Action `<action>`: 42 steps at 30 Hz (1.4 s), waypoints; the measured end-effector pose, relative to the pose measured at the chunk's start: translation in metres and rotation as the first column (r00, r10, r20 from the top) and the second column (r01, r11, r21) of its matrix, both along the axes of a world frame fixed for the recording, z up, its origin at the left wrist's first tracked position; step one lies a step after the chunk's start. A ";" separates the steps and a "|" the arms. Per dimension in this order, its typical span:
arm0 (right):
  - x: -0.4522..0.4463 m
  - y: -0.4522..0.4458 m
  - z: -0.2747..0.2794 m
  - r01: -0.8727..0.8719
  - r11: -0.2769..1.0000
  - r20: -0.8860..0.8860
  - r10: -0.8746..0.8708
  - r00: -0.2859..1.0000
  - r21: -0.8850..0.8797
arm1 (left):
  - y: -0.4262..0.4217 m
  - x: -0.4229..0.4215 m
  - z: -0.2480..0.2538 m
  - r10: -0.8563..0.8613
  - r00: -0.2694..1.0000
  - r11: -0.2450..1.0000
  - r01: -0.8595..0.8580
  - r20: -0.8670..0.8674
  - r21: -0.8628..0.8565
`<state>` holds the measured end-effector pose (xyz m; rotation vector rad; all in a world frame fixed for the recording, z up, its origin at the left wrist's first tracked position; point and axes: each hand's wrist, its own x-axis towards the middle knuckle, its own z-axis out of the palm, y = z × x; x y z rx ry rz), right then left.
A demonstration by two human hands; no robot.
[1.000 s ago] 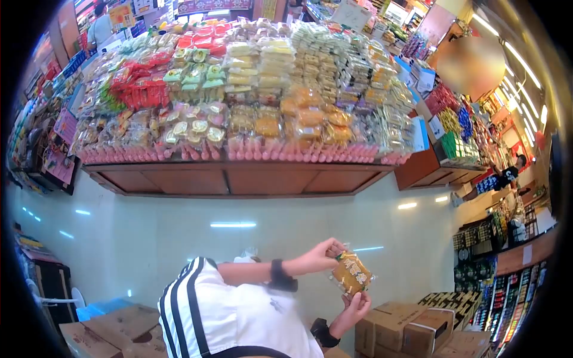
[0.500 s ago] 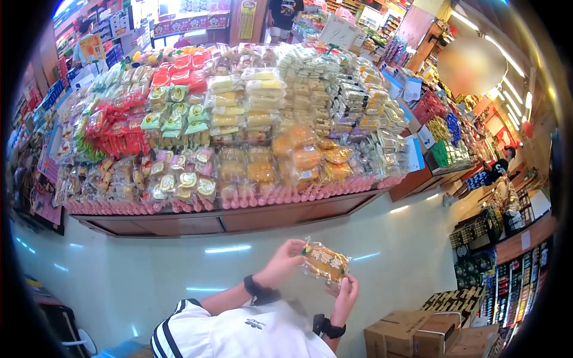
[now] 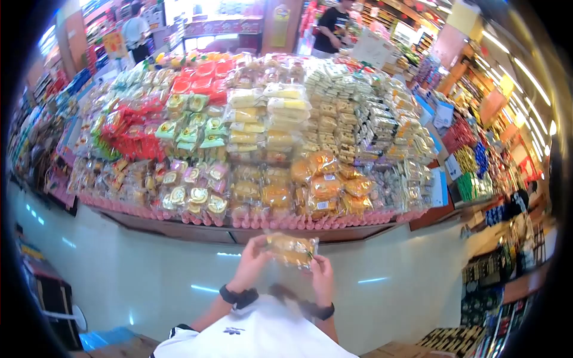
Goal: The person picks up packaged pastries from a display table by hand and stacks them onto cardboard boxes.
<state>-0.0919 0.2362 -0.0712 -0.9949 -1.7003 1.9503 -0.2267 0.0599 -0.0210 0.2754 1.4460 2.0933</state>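
Observation:
In front of my chest I hold a packaged bread, golden brown in a shiny clear wrapper. My left hand pinches its left end, and my right hand grips the lower right corner. Both hands wear dark bands at the wrist. Just beyond the package is the front edge of a display stand, piled with wrapped baked goods. Similar orange-brown packaged breads lie in the front row. Cream-coloured packs are heaped behind them.
Pink knobbed trim runs along the stand's front. A person in a black shirt stands behind it, another in a light top at the back left. More shelves and a person line the right. Cartons sit at lower right.
The bread package has been turned, so its large lettering no longer shows. Both hands have moved left and upward in view. The camera's view has shifted too, bringing the people behind further into sight.

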 end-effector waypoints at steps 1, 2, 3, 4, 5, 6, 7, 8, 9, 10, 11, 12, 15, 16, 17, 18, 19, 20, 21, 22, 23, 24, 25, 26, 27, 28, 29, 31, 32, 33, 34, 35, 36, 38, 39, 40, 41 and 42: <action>-0.015 0.010 -0.003 -0.048 0.999 0.004 0.048 0.999 -0.018 | 0.007 -0.009 -0.005 0.030 0.997 0.999 -0.032 -0.067 -0.035; -0.028 0.020 -0.018 -0.115 0.986 -0.062 0.123 0.990 0.119 | 0.010 -0.017 -0.005 0.017 0.988 0.994 -0.033 -0.151 -0.105; -0.039 0.022 -0.008 -0.160 0.985 -0.051 0.164 0.985 0.066 | 0.012 -0.025 0.001 -0.011 0.972 0.982 -0.034 -0.233 -0.187; -0.050 0.025 0.010 -0.195 0.981 -0.049 0.195 0.980 0.015 | 0.016 -0.031 -0.002 -0.005 0.968 0.972 -0.054 -0.249 -0.228; -0.062 0.033 0.020 -0.220 0.975 -0.046 0.219 0.975 -0.029 | 0.024 -0.038 -0.010 -0.006 0.964 0.962 -0.066 -0.265 -0.263; -0.071 0.043 0.019 -0.240 0.970 -0.022 0.240 0.971 -0.026 | 0.030 -0.046 -0.015 -0.033 0.960 0.940 -0.065 -0.279 -0.336; -0.078 0.052 0.019 -0.274 0.962 -0.001 0.274 0.962 -0.015 | 0.036 -0.055 -0.020 -0.048 0.944 0.929 -0.077 -0.327 -0.361; -0.083 0.060 0.019 -0.308 0.952 0.029 0.308 0.951 -0.006 | 0.042 -0.061 -0.025 -0.066 0.929 0.919 -0.086 -0.365 -0.385; -0.091 0.069 0.021 -0.343 0.939 0.054 0.342 0.938 0.008 | 0.049 -0.068 -0.027 -0.081 0.910 0.909 -0.101 -0.408 -0.405; -0.100 0.078 0.020 -0.363 0.932 0.069 0.362 0.930 -0.007 | 0.054 -0.075 -0.029 -0.094 0.901 0.895 -0.109 -0.423 -0.432; -0.110 0.085 0.017 -0.383 0.924 0.076 0.383 0.921 -0.021 | 0.061 -0.084 -0.029 -0.113 0.902 0.886 -0.098 -0.417 -0.453; -0.122 0.089 0.014 -0.401 0.915 0.080 0.403 0.912 -0.038 | 0.067 -0.092 -0.025 -0.136 0.902 0.874 -0.086 -0.411 -0.478; -0.146 0.099 -0.009 -0.434 0.900 0.091 0.436 0.896 -0.032 | 0.073 -0.105 -0.015 -0.141 0.919 0.846 -0.081 -0.368 -0.528; -0.153 0.100 -0.037 -0.432 0.901 0.101 0.427 0.899 0.031 | 0.073 -0.108 -0.018 -0.125 0.930 0.839 -0.087 -0.346 -0.537; -0.167 0.102 -0.064 -0.434 0.895 0.094 0.426 0.900 0.104 | 0.073 -0.119 -0.018 -0.100 0.935 0.834 -0.109 -0.341 -0.542; -0.176 0.101 -0.087 -0.441 0.880 0.063 0.437 0.897 0.177 | 0.072 -0.125 -0.017 -0.093 0.949 0.783 -0.118 -0.302 -0.611; -0.187 0.096 -0.047 -0.473 0.877 0.077 0.479 0.875 -0.077 | 0.068 -0.129 -0.027 -0.052 0.945 0.774 -0.167 -0.323 -0.611; -0.198 0.096 -0.045 -0.511 0.856 0.100 0.517 0.850 -0.076 | 0.063 -0.137 -0.037 -0.037 0.940 0.759 -0.195 -0.340 -0.621; -0.207 0.095 -0.044 -0.541 0.837 0.126 0.547 0.827 -0.080 | 0.061 -0.145 -0.034 -0.030 0.935 0.745 -0.215 -0.353 -0.632; -0.220 0.091 -0.043 -0.537 0.837 0.074 0.545 0.835 -0.105 | 0.059 -0.156 -0.032 -0.001 0.942 0.742 -0.225 -0.337 -0.631; -0.231 0.085 -0.042 -0.529 0.838 0.026 0.537 0.843 -0.135 | 0.056 -0.167 -0.028 0.024 0.949 0.740 -0.229 -0.315 -0.633; -0.235 0.079 -0.041 -0.517 0.839 -0.014 0.522 0.853 -0.170 | 0.054 -0.172 -0.025 0.045 0.957 0.738 -0.224 -0.285 -0.637; -0.242 0.075 -0.062 -0.510 0.852 -0.017 0.512 0.859 -0.121 | 0.051 -0.177 -0.030 0.030 0.944 0.716 -0.249 -0.327 -0.652; -0.260 0.071 -0.099 -0.497 0.865 -0.032 0.496 0.868 -0.068 | 0.046 -0.191 -0.040 0.006 0.925 0.694 -0.277 -0.379 -0.665; -0.273 0.063 -0.086 -0.488 0.871 0.006 0.488 0.873 0.052 | 0.041 -0.208 -0.052 -0.025 0.901 0.673 -0.304 -0.432 -0.674; -0.287 0.054 -0.067 -0.471 0.866 0.048 0.470 0.881 0.171 | 0.035 -0.220 -0.080 -0.028 0.834 0.660 -0.399 -0.551 -0.636; -0.300 0.052 -0.081 -0.478 0.834 0.073 0.478 0.876 0.275 | 0.031 -0.232 -0.081 -0.062 0.829 0.644 -0.392 -0.556 -0.656; -0.329 0.050 -0.127 -0.475 0.741 0.131 0.474 0.871 0.474 | 0.027 -0.263 -0.081 -0.130 0.814 0.616 -0.381 -0.566 -0.689; -0.340 0.043 -0.121 -0.457 0.802 0.090 0.460 0.883 0.385 | 0.026 -0.276 -0.089 -0.164 0.701 0.587 -0.496 -0.694 -0.640; -0.352 0.039 -0.115 -0.478 0.784 0.152 0.458 0.876 0.396 | 0.027 -0.287 -0.086 -0.146 0.743 0.566 -0.479 -0.654 -0.671; -0.361 0.037 -0.111 -0.503 0.765 0.220 0.452 0.864 0.403 | 0.024 -0.302 -0.085 -0.166 0.720 0.598 -0.469 -0.673 -0.649; -0.363 0.036 -0.107 -0.532 0.747 0.298 0.443 0.846 0.399 | 0.022 -0.309 -0.085 -0.185 0.705 0.630 -0.450 -0.685 -0.633; -0.369 0.031 -0.095 -0.523 0.770 0.317 0.426 0.848 0.366 | 0.020 -0.315 -0.082 -0.213 0.701 0.629 -0.435 -0.681 -0.644; -0.381 0.022 -0.080 -0.503 0.765 0.329 0.392 0.859 0.402 | 0.016 -0.327 -0.106 -0.233 0.706 0.611 -0.429 -0.669 -0.666; -0.382 0.017 -0.077 -0.492 0.736 0.324 0.376 0.868 0.466 | 0.014 -0.325 -0.112 -0.248 0.727 0.600 -0.404 -0.641 -0.690; -0.386 0.010 -0.051 -0.516 0.781 0.419 0.362 0.833 0.352 | 0.013 -0.329 -0.117 -0.260 0.738 0.592 -0.388 -0.623 -0.707; -0.391 0.015 -0.088 -0.493 0.789 0.379 0.358 0.853 0.365 | 0.016 -0.339 -0.121 -0.268 0.745 0.585 -0.378 -0.611 -0.717; -0.400 0.012 -0.096 -0.471 0.797 0.338 0.355 0.872 0.377 | 0.016 -0.342 -0.111 -0.262 0.755 0.623 -0.344 -0.601 -0.703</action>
